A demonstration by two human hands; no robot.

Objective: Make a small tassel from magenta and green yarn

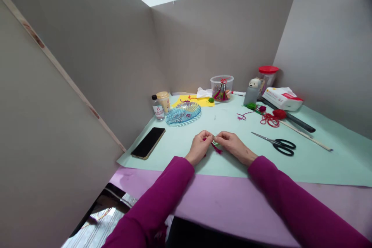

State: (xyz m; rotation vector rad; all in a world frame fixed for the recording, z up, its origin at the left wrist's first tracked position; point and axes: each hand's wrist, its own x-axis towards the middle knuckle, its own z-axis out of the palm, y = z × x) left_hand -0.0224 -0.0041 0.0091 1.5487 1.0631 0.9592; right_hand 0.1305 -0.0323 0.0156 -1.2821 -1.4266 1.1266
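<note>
Left hand (199, 148) and right hand (232, 143) both pinch a small magenta yarn tassel (216, 147) at the fingertips, left of black-handled steel scissors (279, 145); a seemingly finished red tassel ornament (221, 91) stands in a clear plastic tub (222, 81) far behind them.

Whatever the left hand (199, 148) and right hand (234, 147) pinch at lower centre is mostly hidden by their fingers (208, 136); only a sliver of green and some magenta strands of a yarn piece (216, 147) show, too small to make out its form. Inside the clear plastic tub (221, 81), a red tassel ornament (221, 91) is blurred by the wall. The label on the small bottle (158, 111) and the print on the white packet (281, 99) are too small to read. A grey figurine (251, 92) partly hides the red-lidded jar (267, 75). Both magenta sleeves (290, 201) run off the bottom edge. At lower left, the shiny objects (99, 217) below the lilac sheet (203, 201) are too unclear to name.
</note>
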